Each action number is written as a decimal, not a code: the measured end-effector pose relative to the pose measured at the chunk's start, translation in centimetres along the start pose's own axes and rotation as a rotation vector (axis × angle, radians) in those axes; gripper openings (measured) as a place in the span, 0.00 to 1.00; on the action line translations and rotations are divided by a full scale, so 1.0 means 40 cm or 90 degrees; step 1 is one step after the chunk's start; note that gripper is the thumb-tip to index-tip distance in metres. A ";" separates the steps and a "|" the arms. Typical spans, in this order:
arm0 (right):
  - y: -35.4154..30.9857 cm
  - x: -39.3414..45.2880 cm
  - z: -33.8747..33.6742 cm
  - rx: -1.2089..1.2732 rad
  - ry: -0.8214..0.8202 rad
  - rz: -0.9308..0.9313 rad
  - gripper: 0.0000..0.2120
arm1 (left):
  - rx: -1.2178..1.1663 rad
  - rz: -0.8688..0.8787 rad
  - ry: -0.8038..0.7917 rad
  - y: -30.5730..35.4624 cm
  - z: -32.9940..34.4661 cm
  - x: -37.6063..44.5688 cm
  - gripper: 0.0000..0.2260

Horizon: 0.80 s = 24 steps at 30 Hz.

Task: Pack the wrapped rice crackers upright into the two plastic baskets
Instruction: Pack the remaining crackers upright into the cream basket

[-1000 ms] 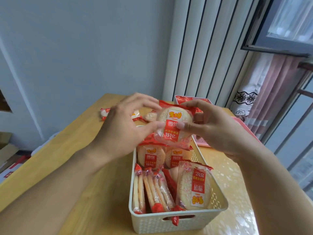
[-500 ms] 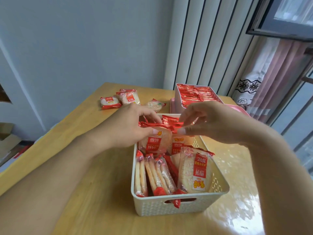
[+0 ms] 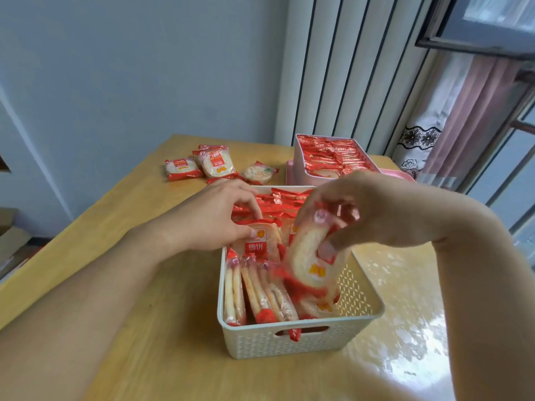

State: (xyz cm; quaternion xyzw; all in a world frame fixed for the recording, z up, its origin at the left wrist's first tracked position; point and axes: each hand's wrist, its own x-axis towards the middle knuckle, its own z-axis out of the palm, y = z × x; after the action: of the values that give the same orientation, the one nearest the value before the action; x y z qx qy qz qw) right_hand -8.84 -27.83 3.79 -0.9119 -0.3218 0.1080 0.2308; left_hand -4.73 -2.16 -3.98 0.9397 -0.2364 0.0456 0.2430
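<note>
Head view: my right hand [image 3: 373, 215] pinched a blurred wrapped rice cracker [image 3: 311, 264] above the white basket [image 3: 304, 340]. My left hand [image 3: 211, 218] gripped an upright cracker pack [image 3: 257, 241] inside it. The pink basket [image 3: 301, 169] stood behind, full.

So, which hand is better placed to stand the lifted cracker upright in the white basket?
Right, probably. The right hand already grips the lifted cracker above the free gap in the white basket. The left hand rests on the standing packs.
</note>
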 end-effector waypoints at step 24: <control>0.042 0.057 0.092 -0.073 0.339 0.142 0.16 | -0.146 -0.181 -0.023 0.046 0.034 -0.019 0.41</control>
State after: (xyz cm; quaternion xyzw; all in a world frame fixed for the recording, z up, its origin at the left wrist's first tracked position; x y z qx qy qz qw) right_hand -7.44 -26.27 -0.33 -0.9494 -0.1532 -0.1287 0.2420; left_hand -6.32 -3.92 -4.53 0.9304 -0.1091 -0.0330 0.3485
